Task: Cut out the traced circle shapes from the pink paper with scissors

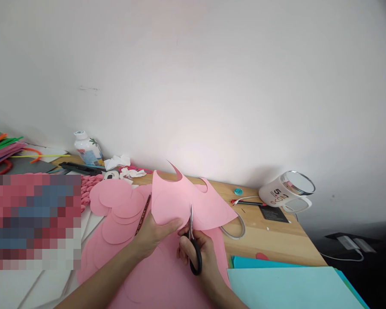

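You had a smooth, matte pink paper sheet in your hands, its far edge scooped into two rounded notches and drawn up at one into a thin, curling point. Flat pink paper discs overlapped like scales to its left, and a slim patterned pencil lay between them and it. Your left hand gripped the sheet at its near left corner, thumb flat on the front face; the other fingers were hidden behind the paper. Your right hand was closed around black-handled metal scissors, their slender blades pointing away from you at the sheet's near edge, just right of your left thumb; you could not tell how far the blades were parted. The near edge hung over a larger pink layer. Right of the sheet, bare wood-grain tabletop gave open room, bounded behind by a glossy white mug and in front by stacked turquoise card. Crumpled tissue and a rounded plastic bottle crowded the space behind and to the sheet's left.
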The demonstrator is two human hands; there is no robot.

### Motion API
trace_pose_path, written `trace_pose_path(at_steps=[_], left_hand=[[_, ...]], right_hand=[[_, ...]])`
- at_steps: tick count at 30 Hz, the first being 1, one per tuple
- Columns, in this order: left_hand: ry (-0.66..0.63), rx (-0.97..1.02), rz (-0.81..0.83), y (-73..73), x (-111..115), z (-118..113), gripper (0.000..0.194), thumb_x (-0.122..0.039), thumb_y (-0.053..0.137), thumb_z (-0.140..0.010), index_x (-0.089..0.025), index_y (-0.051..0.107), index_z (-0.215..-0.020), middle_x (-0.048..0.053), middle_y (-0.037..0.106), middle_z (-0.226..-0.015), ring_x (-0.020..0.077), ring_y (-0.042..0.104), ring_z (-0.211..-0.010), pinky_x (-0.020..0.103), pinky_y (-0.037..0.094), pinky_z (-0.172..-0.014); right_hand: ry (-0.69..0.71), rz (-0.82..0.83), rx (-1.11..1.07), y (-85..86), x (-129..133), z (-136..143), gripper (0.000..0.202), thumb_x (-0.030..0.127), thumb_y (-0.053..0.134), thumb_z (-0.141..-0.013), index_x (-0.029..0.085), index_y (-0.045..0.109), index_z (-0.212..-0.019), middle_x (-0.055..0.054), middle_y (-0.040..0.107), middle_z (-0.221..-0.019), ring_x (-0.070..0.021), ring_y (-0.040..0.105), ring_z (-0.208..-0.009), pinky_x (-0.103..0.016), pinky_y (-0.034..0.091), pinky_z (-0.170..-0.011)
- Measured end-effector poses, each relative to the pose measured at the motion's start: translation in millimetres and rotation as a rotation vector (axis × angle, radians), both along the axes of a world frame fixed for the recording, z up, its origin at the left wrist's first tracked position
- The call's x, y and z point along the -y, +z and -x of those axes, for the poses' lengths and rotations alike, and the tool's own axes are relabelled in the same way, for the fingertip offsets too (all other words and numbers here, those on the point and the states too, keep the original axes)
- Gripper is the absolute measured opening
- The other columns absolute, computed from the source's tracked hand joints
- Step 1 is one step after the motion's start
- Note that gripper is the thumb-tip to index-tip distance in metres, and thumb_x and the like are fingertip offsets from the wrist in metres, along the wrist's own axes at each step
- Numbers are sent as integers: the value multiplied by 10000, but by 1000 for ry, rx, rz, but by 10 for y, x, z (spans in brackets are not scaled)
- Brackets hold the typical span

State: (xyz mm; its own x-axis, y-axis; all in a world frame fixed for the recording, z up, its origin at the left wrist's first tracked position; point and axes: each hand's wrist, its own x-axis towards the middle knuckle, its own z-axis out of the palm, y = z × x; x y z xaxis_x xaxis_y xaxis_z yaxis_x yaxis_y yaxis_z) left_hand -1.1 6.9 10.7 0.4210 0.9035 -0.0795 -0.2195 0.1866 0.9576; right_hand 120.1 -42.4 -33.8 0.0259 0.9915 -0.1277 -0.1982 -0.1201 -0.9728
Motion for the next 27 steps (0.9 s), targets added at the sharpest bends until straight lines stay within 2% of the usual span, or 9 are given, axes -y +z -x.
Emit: trace_pose_path(at_steps=[6,9,16,23,27], left_hand=[[39,-6,8,4,-3,5,290,-264,662,-696,-169,562,-951,58,657,-805,191,602,-610,336,520,-533],[35,-5,8,-5,-1,9,255,-269,653,-708,-169,565,-926,58,647,-796,202,601,-632,338,519,-530],[44,-2,-28,-59,-21,29,245,-255,657,-726,-170,589,-946,52,637,-829,214,595,-761,344,525,-651],[62,-16,-13,-57,-14,36,183,-239,653,-727,-165,612,-889,37,636,-788,213,590,-824,337,510,-728],[87,-28,-34,-68,-16,37,192,-220,645,-731,-166,628,-914,48,665,-860,200,595,-841,311,502,-739]], right_hand=[[-5,11,1,26,-4,6,97,238,585,-722,148,550,-722,89,437,-377,-91,415,-348,-225,370,-410],[-7,8,-2,36,5,9,121,260,592,-731,155,543,-697,85,436,-377,-92,415,-349,-226,368,-407],[-8,13,6,65,14,14,198,331,611,-739,169,529,-659,81,435,-373,-96,404,-342,-233,360,-398],[-16,25,4,64,9,30,195,329,617,-727,170,530,-655,87,423,-353,-94,396,-331,-233,366,-397],[-16,28,8,95,8,37,261,383,633,-716,173,516,-613,85,412,-336,-94,393,-326,-233,370,-398]])
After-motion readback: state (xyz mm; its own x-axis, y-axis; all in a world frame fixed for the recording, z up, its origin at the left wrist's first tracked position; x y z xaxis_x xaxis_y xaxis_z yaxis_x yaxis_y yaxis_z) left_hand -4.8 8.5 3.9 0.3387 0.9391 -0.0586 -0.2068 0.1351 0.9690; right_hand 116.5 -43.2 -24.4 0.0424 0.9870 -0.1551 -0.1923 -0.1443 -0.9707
